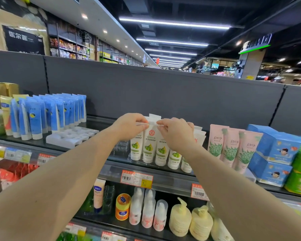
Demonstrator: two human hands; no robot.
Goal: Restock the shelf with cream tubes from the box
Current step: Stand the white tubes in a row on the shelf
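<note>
A row of white cream tubes (149, 146) with green olive labels stands cap-down on the top shelf (111, 159), in the middle of the head view. My left hand (129, 126) pinches the flat top edge of the tubes at the left of the row. My right hand (176, 132) pinches the top edges just to the right, its fingers curled over them. More white tubes stand behind my right hand, partly hidden. The box is not in view.
Blue tubes (49, 115) and an empty clear plastic tray (71, 136) stand to the left. Pink aloe tubes (233, 146) and blue and green cartons (276, 153) stand to the right. Pump bottles (181, 218) fill the lower shelf. A grey back panel (163, 94) rises behind.
</note>
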